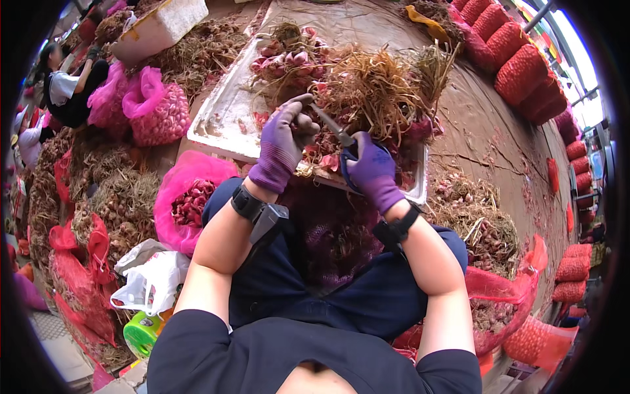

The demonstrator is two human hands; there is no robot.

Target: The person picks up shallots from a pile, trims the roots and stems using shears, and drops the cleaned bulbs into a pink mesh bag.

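My left hand (283, 141), in a purple glove with a dirty grey finger area, is closed beside the tip of the scissors. Whatever its fingers hold, if anything, is hidden. My right hand (374, 171), also purple-gloved, grips the blue-handled scissors (333, 125), whose blades point up and left toward my left hand. Under and beyond both hands lies a heap of reddish-purple bulbs that look like shallots, with dry straw-coloured stalks (367, 85). They rest on a white foam tray (223, 118) in front of my knees. Loose peeled skins lie on the tray.
At my left stand a pink mesh bag (174, 197) of red bulbs and a white plastic bag (154, 282). More stalked bulbs (472, 217) lie at my right. Filled red sacks (522, 72) line the far right. Another person (65, 88) sits far left near a foam box (161, 29).
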